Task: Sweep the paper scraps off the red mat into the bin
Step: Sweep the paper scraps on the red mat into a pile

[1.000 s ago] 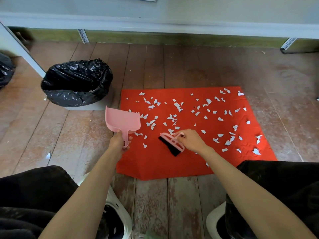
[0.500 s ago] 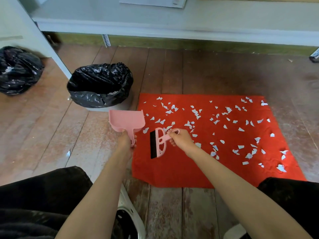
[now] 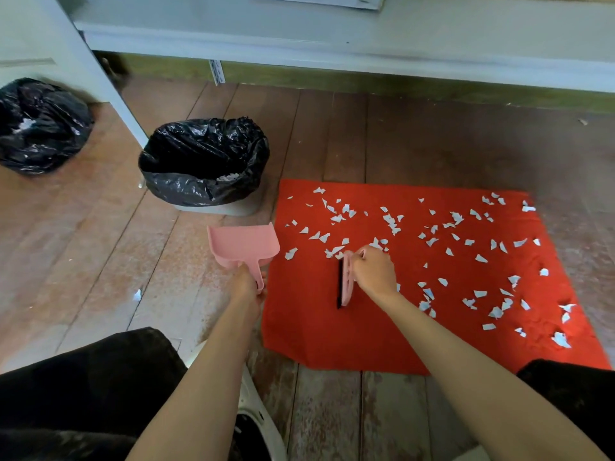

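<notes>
A red mat (image 3: pixel 332 337) lies on the wooden floor, strewn with several white paper scraps (image 3: pixel 432 241), mostly across its far and right parts. My right hand (image 3: pixel 374 272) grips a pink hand brush (image 3: pixel 344 282) with black bristles, standing on edge on the mat's left part, bristles facing left. My left hand (image 3: pixel 246 289) holds the handle of a pink dustpan (image 3: pixel 243 244), which sits just left of the mat's edge with its mouth facing away from me. The bin (image 3: pixel 203 164), lined with a black bag, stands behind the dustpan at the mat's far left corner.
A tied black rubbish bag (image 3: pixel 40 128) sits at the far left. A white table leg (image 3: pixel 100 78) and a low white shelf (image 3: pixel 332 51) run along the back. One scrap (image 3: pixel 136 294) lies on the floor left of the dustpan. My dark-clothed knees fill the bottom corners.
The brush has turned from lying angled to standing with its bristles facing left, and moved slightly left on the mat. The view has shifted left, so the second black bag now shows.
</notes>
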